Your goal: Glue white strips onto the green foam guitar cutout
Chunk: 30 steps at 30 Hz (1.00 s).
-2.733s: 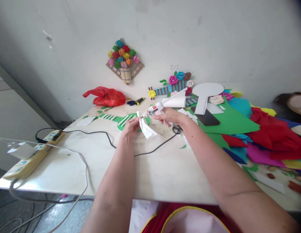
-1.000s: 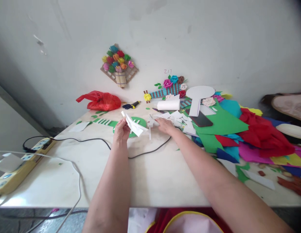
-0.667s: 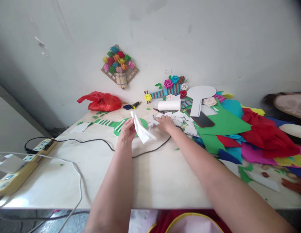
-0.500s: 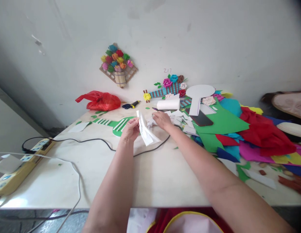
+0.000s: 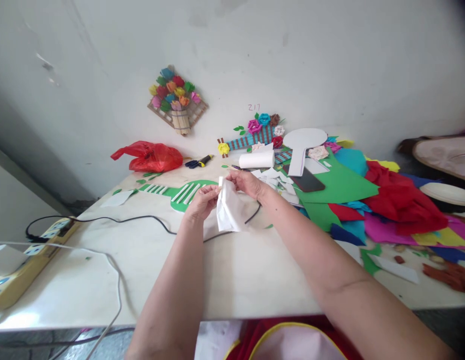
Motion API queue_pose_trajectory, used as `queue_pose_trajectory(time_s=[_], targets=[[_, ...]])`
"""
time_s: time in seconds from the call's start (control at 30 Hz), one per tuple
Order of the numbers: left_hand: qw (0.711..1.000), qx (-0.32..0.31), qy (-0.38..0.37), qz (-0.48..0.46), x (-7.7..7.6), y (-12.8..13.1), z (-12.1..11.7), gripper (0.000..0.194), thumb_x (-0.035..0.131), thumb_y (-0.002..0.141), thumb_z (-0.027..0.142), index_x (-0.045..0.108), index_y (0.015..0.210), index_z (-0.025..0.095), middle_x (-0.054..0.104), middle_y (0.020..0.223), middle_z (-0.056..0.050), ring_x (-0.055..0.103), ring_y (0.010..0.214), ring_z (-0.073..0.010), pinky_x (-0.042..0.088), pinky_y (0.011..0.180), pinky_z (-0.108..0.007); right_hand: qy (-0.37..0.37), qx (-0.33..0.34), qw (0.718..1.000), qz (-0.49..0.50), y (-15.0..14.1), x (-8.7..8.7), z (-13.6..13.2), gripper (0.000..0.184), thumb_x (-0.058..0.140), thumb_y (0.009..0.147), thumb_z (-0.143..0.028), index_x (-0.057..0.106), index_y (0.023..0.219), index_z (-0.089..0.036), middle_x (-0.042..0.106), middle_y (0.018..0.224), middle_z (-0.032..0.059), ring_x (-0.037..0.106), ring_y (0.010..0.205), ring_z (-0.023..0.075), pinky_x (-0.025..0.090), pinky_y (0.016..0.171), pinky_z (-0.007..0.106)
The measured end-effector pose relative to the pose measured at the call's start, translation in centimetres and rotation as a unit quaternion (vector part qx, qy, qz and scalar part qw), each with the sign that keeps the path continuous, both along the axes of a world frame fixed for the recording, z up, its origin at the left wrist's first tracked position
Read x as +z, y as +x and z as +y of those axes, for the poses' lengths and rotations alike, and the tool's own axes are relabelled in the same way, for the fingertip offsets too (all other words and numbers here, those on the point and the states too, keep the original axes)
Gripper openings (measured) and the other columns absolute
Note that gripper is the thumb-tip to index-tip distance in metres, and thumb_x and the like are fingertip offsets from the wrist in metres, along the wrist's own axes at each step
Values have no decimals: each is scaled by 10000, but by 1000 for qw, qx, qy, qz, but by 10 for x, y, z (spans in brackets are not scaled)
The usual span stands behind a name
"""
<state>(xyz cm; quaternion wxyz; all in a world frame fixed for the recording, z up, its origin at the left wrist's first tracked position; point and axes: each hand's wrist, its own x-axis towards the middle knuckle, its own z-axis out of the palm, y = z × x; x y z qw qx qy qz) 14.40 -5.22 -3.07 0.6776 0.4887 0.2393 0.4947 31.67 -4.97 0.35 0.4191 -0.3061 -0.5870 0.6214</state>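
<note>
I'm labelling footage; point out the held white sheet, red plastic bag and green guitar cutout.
Held white sheet (image 5: pixel 229 209), head view: hanging middle.
Red plastic bag (image 5: pixel 157 157), head view: bulging middle.
Green guitar cutout (image 5: pixel 185 194), head view: rounded body.

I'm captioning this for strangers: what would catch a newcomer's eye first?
Probably the bouquet of many-coloured flowers on the wall, left of centre. Next, the heap of bright sheets, with red prominent, on the right side of the table. In the middle, the left hand and right hand meet at a white piece.
</note>
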Motion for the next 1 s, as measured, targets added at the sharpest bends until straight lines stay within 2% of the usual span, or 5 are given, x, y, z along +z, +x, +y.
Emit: queue_pose_trajectory(time_s=[0.13,0.23,0.4,0.7,1.0], targets=[[1000,1,7,4,0,-1,0,214,762,541,240,629,649,112,591,532,-3,511,448,-71,383,456,-181,-76,7,997,12,1,3,-5,170,508,679,-290,572,662,-133,587,571,15,507,500,121,387,508,233],[1000,-1,18,13,1,-1,0,193,752,563,242,632,642,114,579,521,2,488,434,-59,375,455,-181,-63,2,998,16,1,4,-7,99,527,632,-226,511,572,-149,523,497,-12,464,461,111,367,482,234],[999,11,31,30,2,0,-1,198,756,556,257,629,617,118,568,509,7,477,441,-61,379,466,-188,21,-79,997,-11,2,1,-2,127,610,557,-175,490,530,-143,447,439,-54,394,419,71,306,447,204],[996,41,48,70,-2,2,6,237,753,559,312,631,631,122,599,560,-9,517,485,-78,414,505,-203,15,-110,994,-18,-1,7,-6,174,637,523,-204,476,510,-139,449,408,-59,384,385,59,281,417,192],[988,61,79,115,-2,4,6,263,744,565,334,616,655,123,573,575,14,495,499,-59,406,526,-193,19,-130,991,-29,-2,6,-7,161,641,523,-204,498,523,-131,464,413,-52,403,390,59,300,420,191]])
